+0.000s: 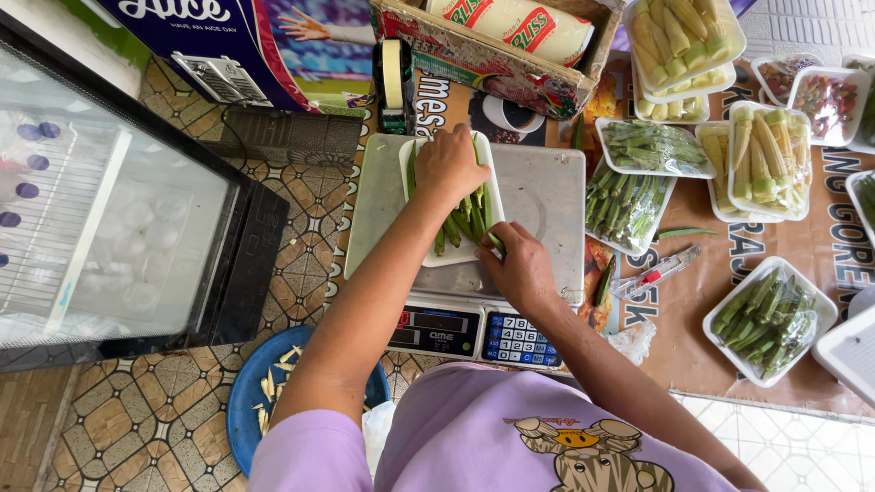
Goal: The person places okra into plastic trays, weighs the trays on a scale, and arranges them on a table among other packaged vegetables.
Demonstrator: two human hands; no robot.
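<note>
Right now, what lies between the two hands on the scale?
In the head view, green okra pods on a white foam tray lie between the left hand and the right hand. Both hands touch the pods.

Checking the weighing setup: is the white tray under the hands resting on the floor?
No, the white tray sits on the scale.

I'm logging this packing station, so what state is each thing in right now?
Left hand: resting on okra in the white tray.
Right hand: pinching an okra pod at the tray's edge.
White tray: unwrapped, on the scale, partly filled with okra.
Scale: display lit.
Okra packs: wrapped in film.
Baby corn packs: wrapped.
Tape dispenser: upright, roll loaded.
Blue plate: on the floor, holding scraps.
</note>
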